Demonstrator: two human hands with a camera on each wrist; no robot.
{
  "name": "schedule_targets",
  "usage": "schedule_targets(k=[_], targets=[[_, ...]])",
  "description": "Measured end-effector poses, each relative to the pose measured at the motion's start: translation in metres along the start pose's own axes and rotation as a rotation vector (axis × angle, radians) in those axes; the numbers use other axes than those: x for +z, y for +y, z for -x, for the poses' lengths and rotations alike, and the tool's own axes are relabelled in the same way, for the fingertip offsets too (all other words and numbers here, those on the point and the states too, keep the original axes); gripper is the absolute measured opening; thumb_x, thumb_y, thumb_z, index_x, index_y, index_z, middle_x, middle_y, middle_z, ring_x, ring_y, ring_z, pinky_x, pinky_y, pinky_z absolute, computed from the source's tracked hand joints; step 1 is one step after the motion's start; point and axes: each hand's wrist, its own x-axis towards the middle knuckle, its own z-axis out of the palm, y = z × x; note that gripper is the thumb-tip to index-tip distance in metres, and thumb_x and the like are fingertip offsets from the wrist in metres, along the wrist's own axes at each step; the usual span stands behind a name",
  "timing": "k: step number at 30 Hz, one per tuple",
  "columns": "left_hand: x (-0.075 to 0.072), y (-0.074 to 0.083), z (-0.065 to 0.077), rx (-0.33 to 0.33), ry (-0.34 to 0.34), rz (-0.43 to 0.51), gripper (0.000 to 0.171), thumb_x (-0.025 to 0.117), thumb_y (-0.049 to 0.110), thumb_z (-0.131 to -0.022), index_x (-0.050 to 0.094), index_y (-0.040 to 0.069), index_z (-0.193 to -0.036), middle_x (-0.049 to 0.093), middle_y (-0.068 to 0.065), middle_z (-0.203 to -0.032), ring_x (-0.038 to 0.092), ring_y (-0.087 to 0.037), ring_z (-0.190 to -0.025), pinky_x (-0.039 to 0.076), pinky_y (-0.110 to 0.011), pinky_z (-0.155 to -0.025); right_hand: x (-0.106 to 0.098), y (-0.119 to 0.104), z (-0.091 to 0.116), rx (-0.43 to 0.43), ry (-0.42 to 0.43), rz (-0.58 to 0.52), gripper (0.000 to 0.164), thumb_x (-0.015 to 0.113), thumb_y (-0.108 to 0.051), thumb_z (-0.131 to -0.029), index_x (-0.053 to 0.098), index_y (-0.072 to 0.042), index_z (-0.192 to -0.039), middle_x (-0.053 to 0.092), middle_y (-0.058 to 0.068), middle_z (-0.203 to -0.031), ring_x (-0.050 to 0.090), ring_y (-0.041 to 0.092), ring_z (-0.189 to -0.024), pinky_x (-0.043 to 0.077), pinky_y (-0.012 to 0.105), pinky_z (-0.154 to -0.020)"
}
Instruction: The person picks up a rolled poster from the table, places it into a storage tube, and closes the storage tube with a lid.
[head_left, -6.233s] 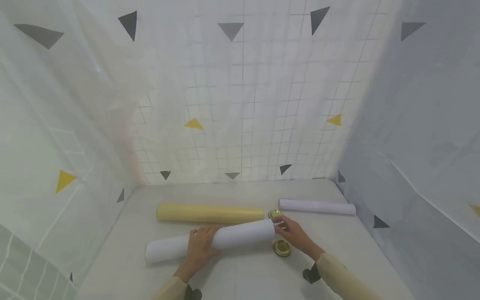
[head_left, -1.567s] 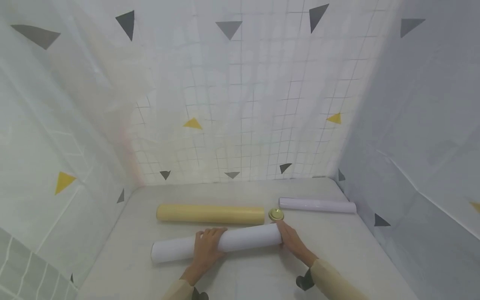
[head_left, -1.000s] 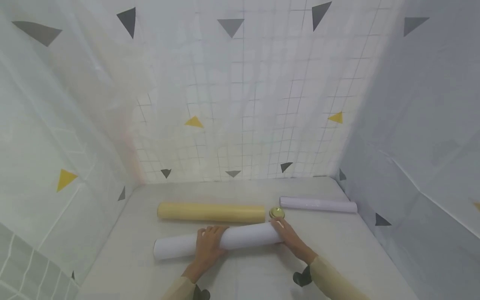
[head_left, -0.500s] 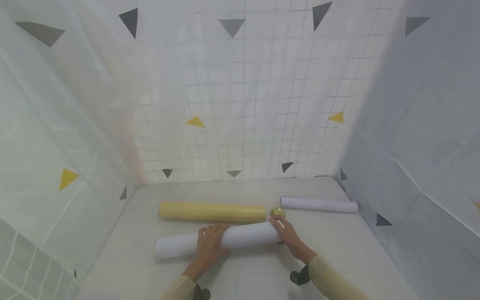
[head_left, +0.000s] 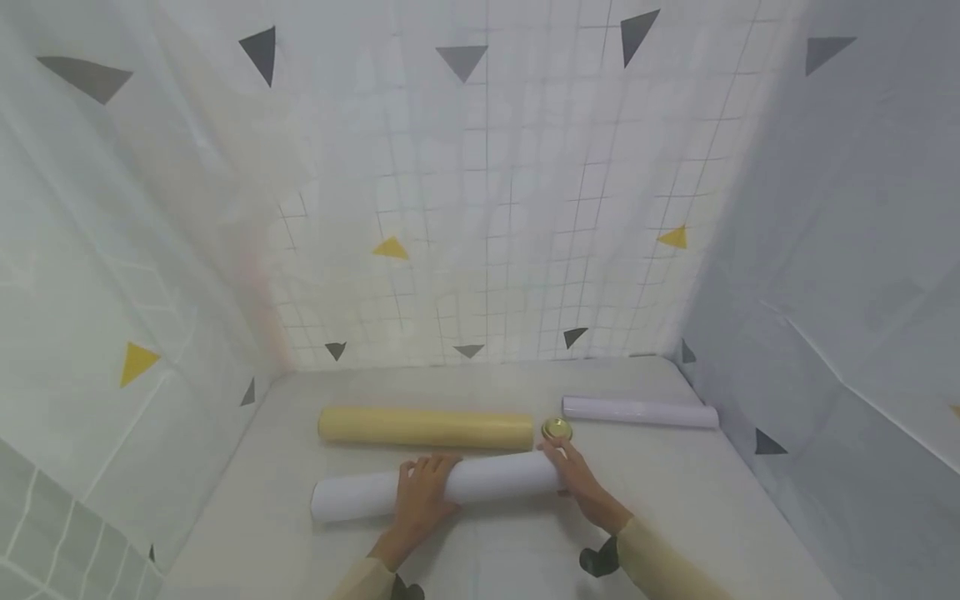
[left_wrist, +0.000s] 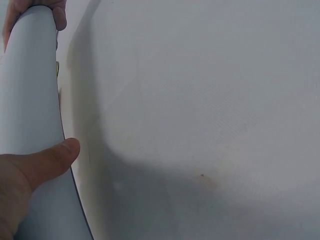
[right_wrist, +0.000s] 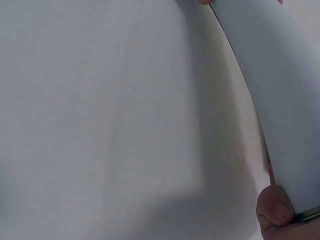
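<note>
A white tube [head_left: 498, 478] lies slightly slanted across the near part of the table. My left hand [head_left: 422, 498] grips it around the middle, its thumb [left_wrist: 57, 157] lying along the near side. Around the right end of the tube my right hand [head_left: 583, 483] is curled, its thumb [right_wrist: 276, 206] below. At that end a thin gold-green rim [right_wrist: 306, 215] shows in the right wrist view; the palm hides the rest of the end. Just beyond the right fingers a round gold lid [head_left: 557, 428] lies on the table.
A yellow tube [head_left: 423, 427] lies behind the white one, nearly parallel to it. At the back right lies a thinner pale lilac tube [head_left: 637, 412]. Sheeted walls [head_left: 480, 167] with triangle marks enclose the table [head_left: 510, 558] at the back and sides.
Since the oldest frame, the second gold lid near the right hand has gone from the table, and the right hand has closed around the tube's end. The tube has shifted slightly right.
</note>
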Motion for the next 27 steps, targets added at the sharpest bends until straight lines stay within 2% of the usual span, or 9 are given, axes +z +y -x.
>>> schedule_targets(k=[3, 6, 10, 14, 18, 21, 24, 27], targets=[[0.005, -0.001, 0.0, -0.006, -0.015, 0.002, 0.079, 0.098, 0.031, -0.058, 0.063, 0.021, -0.128, 0.073, -0.002, -0.12, 0.067, -0.025, -0.109, 0.047, -0.051, -0.098, 0.0, 0.003, 0.001, -0.007, 0.016, 0.001, 0.051, 0.044, -0.052, -0.105, 0.054, -0.009, -0.131, 0.057, 0.021, -0.135, 0.061, 0.032, -0.11, 0.054, 0.039, -0.076], [0.006, 0.0, 0.003, 0.006, -0.012, -0.015, 0.079, 0.098, 0.032, -0.058, 0.063, 0.022, -0.128, 0.074, -0.001, -0.119, 0.067, -0.024, -0.109, 0.047, -0.05, -0.097, 0.001, 0.006, 0.003, -0.027, 0.042, 0.035, 0.048, 0.044, -0.048, -0.106, 0.056, -0.008, -0.13, 0.06, 0.019, -0.137, 0.059, 0.033, -0.118, 0.053, 0.045, -0.09], [0.004, 0.001, 0.008, 0.036, 0.006, -0.056, 0.078, 0.097, 0.034, -0.058, 0.064, 0.022, -0.127, 0.074, 0.001, -0.118, 0.067, -0.022, -0.107, 0.047, -0.047, -0.096, 0.003, 0.012, 0.004, -0.059, 0.062, 0.102, 0.041, 0.043, -0.044, -0.108, 0.058, -0.01, -0.126, 0.062, 0.013, -0.136, 0.054, 0.03, -0.128, 0.042, 0.051, -0.11], [0.002, 0.001, 0.009, 0.055, 0.013, -0.074, 0.078, 0.098, 0.035, -0.058, 0.063, 0.022, -0.127, 0.074, 0.002, -0.118, 0.066, -0.021, -0.106, 0.046, -0.047, -0.095, 0.004, 0.016, 0.003, -0.071, 0.065, 0.134, 0.042, 0.042, -0.044, -0.108, 0.057, -0.01, -0.126, 0.062, 0.012, -0.135, 0.055, 0.03, -0.127, 0.042, 0.056, -0.113], [0.002, -0.001, 0.008, 0.067, 0.003, -0.092, 0.079, 0.097, 0.038, -0.059, 0.063, 0.022, -0.128, 0.074, 0.003, -0.119, 0.067, -0.02, -0.107, 0.047, -0.047, -0.095, 0.004, 0.017, 0.002, -0.098, 0.058, 0.137, 0.045, 0.043, -0.044, -0.108, 0.057, -0.006, -0.127, 0.062, 0.016, -0.138, 0.051, 0.039, -0.137, 0.033, 0.063, -0.121], [0.002, -0.001, 0.007, 0.074, -0.011, -0.087, 0.079, 0.096, 0.041, -0.06, 0.063, 0.021, -0.129, 0.074, 0.002, -0.119, 0.067, -0.02, -0.107, 0.048, -0.047, -0.095, 0.004, 0.02, 0.001, -0.127, 0.056, 0.135, 0.047, 0.044, -0.045, -0.108, 0.058, -0.004, -0.127, 0.062, 0.018, -0.139, 0.046, 0.043, -0.143, 0.028, 0.065, -0.124], [0.001, -0.001, 0.007, 0.073, -0.03, -0.068, 0.08, 0.094, 0.045, -0.061, 0.063, 0.021, -0.13, 0.074, 0.002, -0.119, 0.067, -0.021, -0.107, 0.047, -0.048, -0.095, 0.004, 0.025, -0.002, -0.128, 0.069, 0.153, 0.046, 0.044, -0.045, -0.108, 0.059, -0.006, -0.126, 0.063, 0.017, -0.139, 0.045, 0.043, -0.145, 0.029, 0.064, -0.124], [0.002, -0.001, 0.008, 0.084, -0.022, -0.066, 0.081, 0.094, 0.048, -0.059, 0.063, 0.021, -0.129, 0.074, 0.002, -0.118, 0.067, -0.02, -0.106, 0.047, -0.047, -0.094, 0.005, 0.029, -0.006, -0.116, 0.088, 0.166, 0.044, 0.044, -0.045, -0.108, 0.06, -0.007, -0.125, 0.065, 0.017, -0.137, 0.049, 0.043, -0.142, 0.032, 0.064, -0.121]])
